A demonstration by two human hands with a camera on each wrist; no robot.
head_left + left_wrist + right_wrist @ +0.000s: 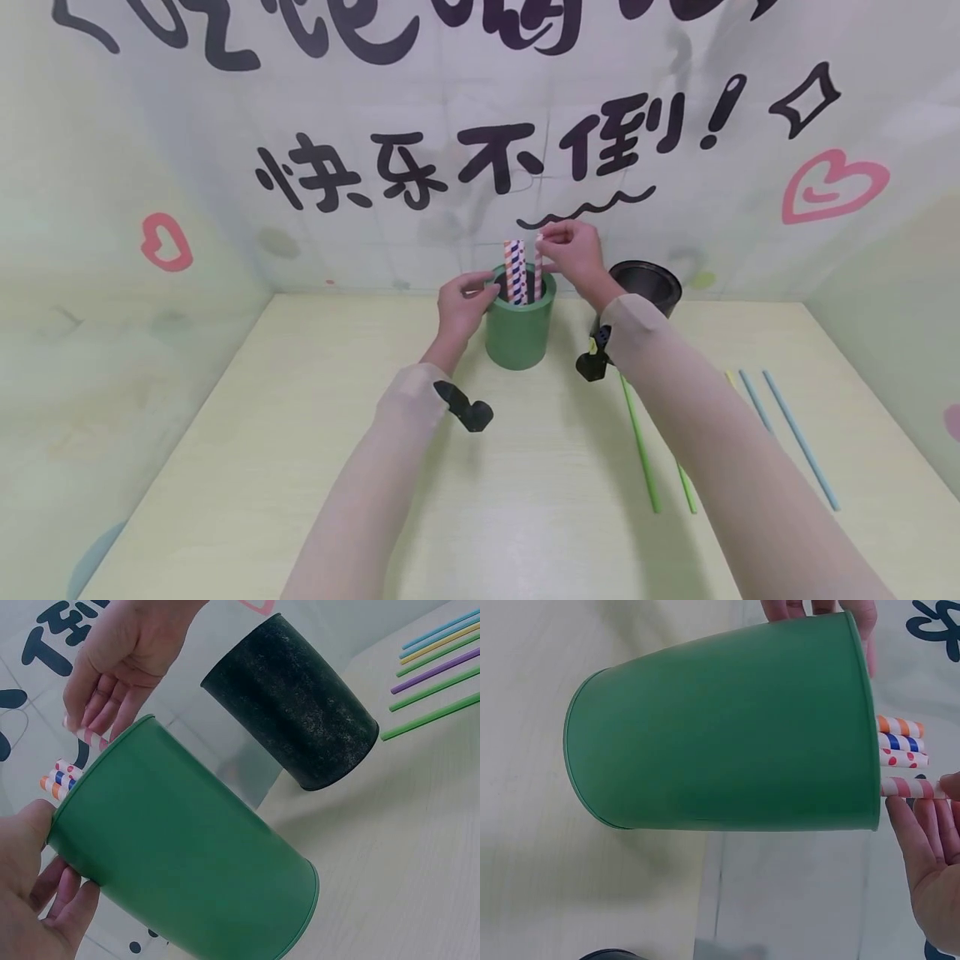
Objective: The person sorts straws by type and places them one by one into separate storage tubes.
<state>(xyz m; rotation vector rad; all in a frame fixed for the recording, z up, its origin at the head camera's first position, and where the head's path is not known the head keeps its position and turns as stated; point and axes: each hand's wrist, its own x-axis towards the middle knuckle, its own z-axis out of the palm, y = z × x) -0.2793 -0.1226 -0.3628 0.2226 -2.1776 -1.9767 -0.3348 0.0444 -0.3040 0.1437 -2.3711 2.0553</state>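
Observation:
A green cup (517,340) stands upright near the back wall with several patterned paper straws (515,273) in it: orange-striped, blue-striped and red-dotted ones. My left hand (460,310) holds the cup's left rim, thumb at the edge and the other fingers along the outer wall. From the right, my right hand (576,252) pinches the top of a pink-striped straw (911,787) between thumb and fingers. This straw's lower end is inside the cup, set a little apart from the others. The cup's wall hides the straws' lower parts in both wrist views.
A black cup (292,705) stands right of the green one, partly behind my right forearm in the head view. Several plain straws, including blue (801,440), green (639,442) and purple (435,671) ones, lie side by side on the table's right. Printed walls (450,250) enclose the table.

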